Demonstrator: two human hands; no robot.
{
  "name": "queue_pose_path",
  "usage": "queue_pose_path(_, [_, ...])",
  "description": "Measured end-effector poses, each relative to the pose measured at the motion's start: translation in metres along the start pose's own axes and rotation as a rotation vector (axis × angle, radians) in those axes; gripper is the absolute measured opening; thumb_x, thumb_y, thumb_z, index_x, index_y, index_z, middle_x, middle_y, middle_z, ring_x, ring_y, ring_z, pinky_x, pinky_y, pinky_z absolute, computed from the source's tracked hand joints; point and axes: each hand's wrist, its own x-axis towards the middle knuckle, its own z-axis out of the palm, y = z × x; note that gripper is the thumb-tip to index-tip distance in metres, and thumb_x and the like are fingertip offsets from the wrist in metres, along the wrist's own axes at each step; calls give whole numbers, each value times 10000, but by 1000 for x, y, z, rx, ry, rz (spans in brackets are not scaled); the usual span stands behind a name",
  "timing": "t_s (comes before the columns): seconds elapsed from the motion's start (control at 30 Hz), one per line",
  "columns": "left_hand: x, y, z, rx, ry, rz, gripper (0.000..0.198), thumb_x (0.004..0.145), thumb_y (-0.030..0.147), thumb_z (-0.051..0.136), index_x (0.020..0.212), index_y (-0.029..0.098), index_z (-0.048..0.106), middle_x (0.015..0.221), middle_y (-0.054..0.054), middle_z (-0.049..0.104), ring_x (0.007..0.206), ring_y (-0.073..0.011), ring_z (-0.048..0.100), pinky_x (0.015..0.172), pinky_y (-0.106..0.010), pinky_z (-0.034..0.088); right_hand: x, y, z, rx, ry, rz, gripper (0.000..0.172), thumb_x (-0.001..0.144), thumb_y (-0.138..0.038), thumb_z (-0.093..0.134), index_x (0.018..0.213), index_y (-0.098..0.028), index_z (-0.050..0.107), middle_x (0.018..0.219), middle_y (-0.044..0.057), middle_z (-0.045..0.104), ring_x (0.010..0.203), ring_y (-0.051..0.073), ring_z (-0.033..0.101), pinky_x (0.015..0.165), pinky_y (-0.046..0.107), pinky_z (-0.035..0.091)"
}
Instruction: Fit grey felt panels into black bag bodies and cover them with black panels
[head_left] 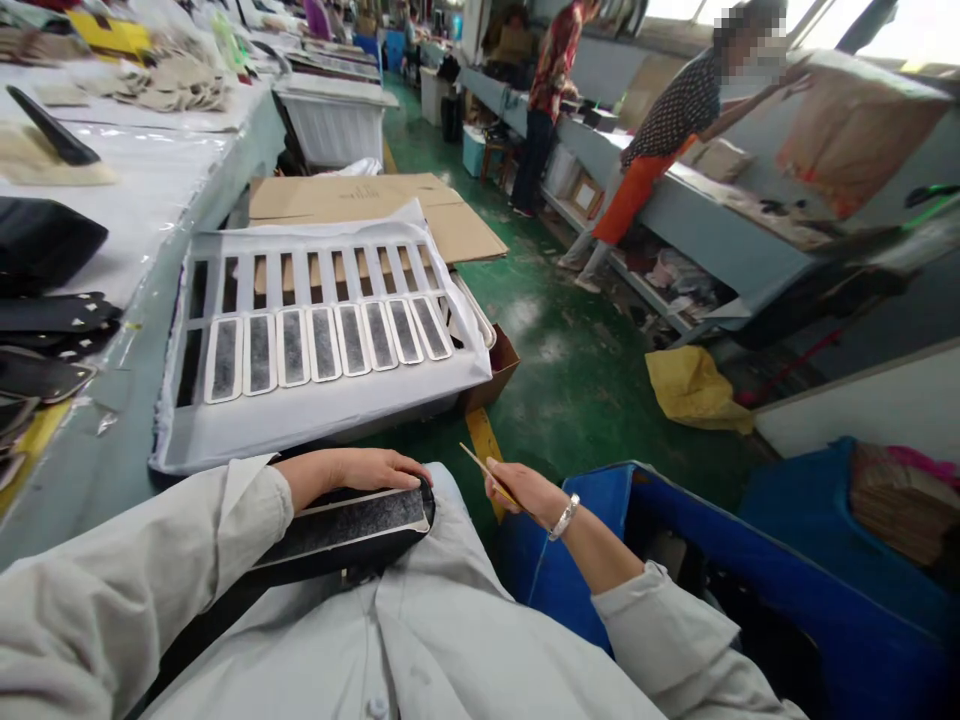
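Note:
My left hand [360, 470] lies along the top edge of a dark piece with a grey, pale-edged strip [360, 520], which rests across my lap. Its fingers are bent over the edge near the piece's rounded right end. My right hand [517, 487] pinches a thin yellowish stick [480, 464], its tip pointing up and left, apart from the dark piece. Ahead of my lap is a white-covered rack [300, 425] bearing a row of several grey rectangular pieces with pale borders [322, 343].
Left is a long covered table [150, 215] with black parts [52, 315]. Cardboard [360, 205] lies behind the rack. A blue bin [577, 530] stands at my right, with a yellow sack [694, 388] beyond it. Two people stand at the far right bench [720, 235].

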Motion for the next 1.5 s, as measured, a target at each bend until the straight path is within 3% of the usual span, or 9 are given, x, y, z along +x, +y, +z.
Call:
queue_pose_path(0.13, [-10,14,13,187,105,-96,530,908,485,318,1300,175,494,1310,-71,563,1152,-213,545,987,-285,390,-17,23,16,223,-106,118,387,834,-551,369,744,-183,448,541,-47,419,424,78,406,376,191,359])
queue_pose_path(0.23, [-21,23,35,358,265,-159,838,766,627,501,1411,123,325,1428,-150,424,1263,-275,446,1052,-355,333,-24,36,24,469,-259,153,375,736,-521,558,848,-195,411,616,-31,542,472,113,545,384,196,412])
queue_pose_path(0.33, [-21,27,59,535,420,-227,1042,614,595,678,1416,57,286,1413,-212,418,1245,-334,443,1030,-421,349,-26,41,28,524,-417,144,412,765,-524,574,921,-203,369,675,-16,616,428,109,572,388,184,411])
queue_pose_path(0.47, [-11,25,85,693,617,-251,874,674,430,665,1379,27,342,1344,-218,483,1184,-330,473,986,-445,360,-26,31,31,367,-554,127,345,857,-495,504,920,-208,324,773,20,654,424,88,575,409,182,426])
queue_pose_path(0.67, [-8,18,101,767,811,-151,802,699,283,609,1410,77,301,1292,-171,516,1136,-298,476,968,-420,328,-13,4,29,-104,-465,-19,358,839,-474,558,931,-209,336,707,-19,626,411,91,558,384,192,445])
queue_pose_path(0.87, [-11,15,105,765,861,-80,865,699,237,595,1453,105,193,1261,-148,522,1112,-286,476,951,-409,335,5,-11,31,-295,-486,-94,276,857,-411,532,920,-217,346,658,-21,602,378,102,553,337,194,427])
queue_pose_path(1.2, [-14,9,101,777,840,-48,908,703,260,640,1460,109,161,1245,-153,521,1099,-296,486,944,-419,352,8,-20,41,-214,-531,43,279,882,-387,492,1030,-202,345,587,-60,554,364,107,526,336,213,439])
queue_pose_path(1.5, [-22,-1,98,780,775,-7,858,714,242,633,1448,119,206,1339,-191,453,1192,-315,432,984,-433,326,6,-30,50,-105,-470,102,236,869,-379,507,952,-226,347,561,-81,533,338,75,484,339,193,413])
